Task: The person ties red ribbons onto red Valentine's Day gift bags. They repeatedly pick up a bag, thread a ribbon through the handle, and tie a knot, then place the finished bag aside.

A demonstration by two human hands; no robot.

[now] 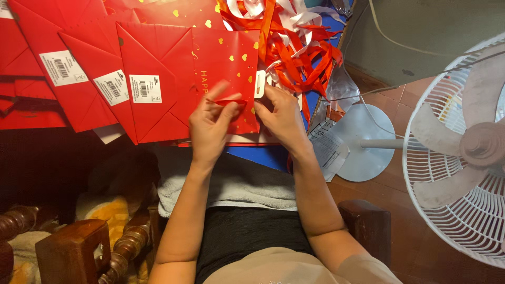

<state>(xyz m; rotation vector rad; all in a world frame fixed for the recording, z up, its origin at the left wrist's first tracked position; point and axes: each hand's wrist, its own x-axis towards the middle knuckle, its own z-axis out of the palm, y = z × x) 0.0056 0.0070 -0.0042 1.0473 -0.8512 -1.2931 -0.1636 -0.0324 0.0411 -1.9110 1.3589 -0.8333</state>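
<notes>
A red ribbon (226, 102) lies across the flat red gift bag (223, 79) on the blue counter (263, 156), pinched by the left hand (210, 123). The right hand (281, 115) pinches the bag's edge beside a ribbon pile (294, 47).

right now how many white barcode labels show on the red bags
3: left label, middle label, right label, each on a flattened red bag left of the hands. Overlapped bags may hide more.

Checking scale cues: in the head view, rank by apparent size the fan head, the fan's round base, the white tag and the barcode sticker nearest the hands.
1. Fan head, cropped and closer to the camera, so flattered.
2. Round base.
3. Barcode sticker.
4. White tag.
</notes>
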